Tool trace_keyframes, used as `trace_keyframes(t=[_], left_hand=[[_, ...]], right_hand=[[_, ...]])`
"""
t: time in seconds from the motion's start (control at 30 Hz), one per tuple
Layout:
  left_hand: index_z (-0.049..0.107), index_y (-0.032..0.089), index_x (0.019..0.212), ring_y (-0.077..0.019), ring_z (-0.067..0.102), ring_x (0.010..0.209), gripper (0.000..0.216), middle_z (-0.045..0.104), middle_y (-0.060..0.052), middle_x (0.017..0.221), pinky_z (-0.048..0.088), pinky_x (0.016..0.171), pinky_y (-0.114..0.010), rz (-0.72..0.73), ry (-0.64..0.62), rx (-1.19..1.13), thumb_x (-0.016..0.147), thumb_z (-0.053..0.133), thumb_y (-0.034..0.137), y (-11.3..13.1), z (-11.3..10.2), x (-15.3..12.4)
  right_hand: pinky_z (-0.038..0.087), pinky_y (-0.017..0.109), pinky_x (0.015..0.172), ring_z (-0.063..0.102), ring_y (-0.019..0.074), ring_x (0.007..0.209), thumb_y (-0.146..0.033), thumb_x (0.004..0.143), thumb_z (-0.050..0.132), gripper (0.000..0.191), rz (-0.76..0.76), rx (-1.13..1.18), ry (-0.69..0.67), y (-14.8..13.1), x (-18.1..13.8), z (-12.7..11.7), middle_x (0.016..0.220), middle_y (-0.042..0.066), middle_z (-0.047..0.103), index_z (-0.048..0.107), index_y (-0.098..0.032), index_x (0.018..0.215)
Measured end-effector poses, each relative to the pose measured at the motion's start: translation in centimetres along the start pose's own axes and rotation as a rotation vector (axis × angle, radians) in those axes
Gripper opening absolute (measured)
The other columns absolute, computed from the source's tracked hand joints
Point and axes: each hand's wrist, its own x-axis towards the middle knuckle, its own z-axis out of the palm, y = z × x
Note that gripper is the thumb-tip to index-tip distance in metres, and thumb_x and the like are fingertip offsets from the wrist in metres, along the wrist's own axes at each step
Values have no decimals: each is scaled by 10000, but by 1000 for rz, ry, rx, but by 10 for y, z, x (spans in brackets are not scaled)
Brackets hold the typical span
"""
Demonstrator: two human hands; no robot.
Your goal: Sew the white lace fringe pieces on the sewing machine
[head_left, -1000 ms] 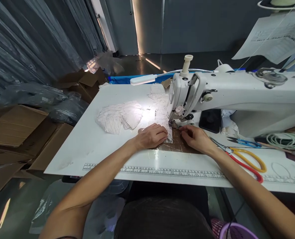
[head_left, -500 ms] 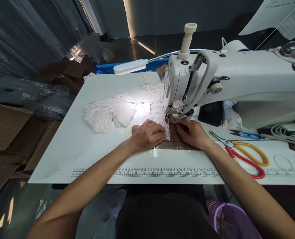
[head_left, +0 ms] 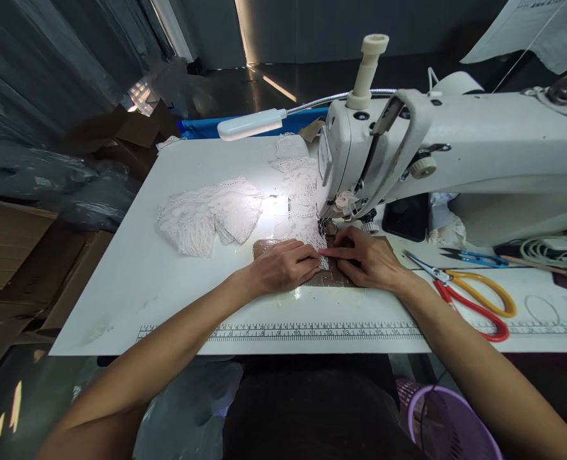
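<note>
A strip of white lace (head_left: pixel 307 225) runs under the presser foot of the white sewing machine (head_left: pixel 343 153), its near end on a brown plate (head_left: pixel 334 278). My left hand (head_left: pixel 286 265) rests on the lace's left side, fingers bent and closed on its near end. From the right, my right hand (head_left: pixel 367 259) reaches the lace edge with a stretched finger, its other fingers curled; its fingertips meet the left ones there. The grip underneath is partly hidden. More lace lies bunched behind, beside the needle area.
Left on the table is a pile of white lace pieces (head_left: pixel 211 214). Scissors with red and orange handles (head_left: pixel 479 294) and blue snips (head_left: pixel 479 258) lie right. A lamp (head_left: pixel 252 124) hangs above; a ruler strip (head_left: pixel 312 332) lines the front edge. A purple basket (head_left: pixel 451 415) stands below.
My right hand has moved from beside the presser foot, leftward and nearer to me, onto the lace edge. The left hand stays almost in place. The view has shifted slightly.
</note>
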Motion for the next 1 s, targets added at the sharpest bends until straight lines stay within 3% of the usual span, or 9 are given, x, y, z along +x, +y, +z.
trace_keyframes(t=[0.17,0.3,0.63,0.8,1.0], left_hand=[[704,150,892,-194,628,798,214,674,-75,883,525,836,-388,-20,-79,-31,884,550,298,-1,-5,6],[698,179,808,-174,592,731,212,659,-43,798,459,949,-432,-31,-46,-31,853,531,302,-2,-3,11],[708,148,945,-191,591,784,241,680,-71,899,460,799,-387,-125,-9,-20,858,537,295,-1,-1,6],[703,153,994,-198,595,789,280,682,-76,940,445,834,-410,-157,-40,7,865,505,304,-1,-1,7],[679,148,1071,-211,608,820,308,685,-91,1022,427,875,-446,-176,-62,18,870,505,302,-5,-2,7]], right_hand=[[488,350,779,602,221,908,-267,908,532,343,-32,-41,5,-4,0,-1,1129,90,619,695,-296,1209],[486,348,731,604,224,869,-267,916,526,332,-33,-66,11,-7,1,-2,1118,97,616,701,-287,1198],[361,254,538,598,206,800,-286,937,468,371,59,-230,-33,-13,6,-2,1091,113,644,670,-301,1248],[295,249,509,607,217,814,-292,934,461,399,160,-339,-126,-21,12,-3,1150,115,645,640,-308,1289],[299,252,507,623,241,860,-317,938,470,424,261,-348,-173,-24,16,-3,1171,110,647,589,-324,1345]])
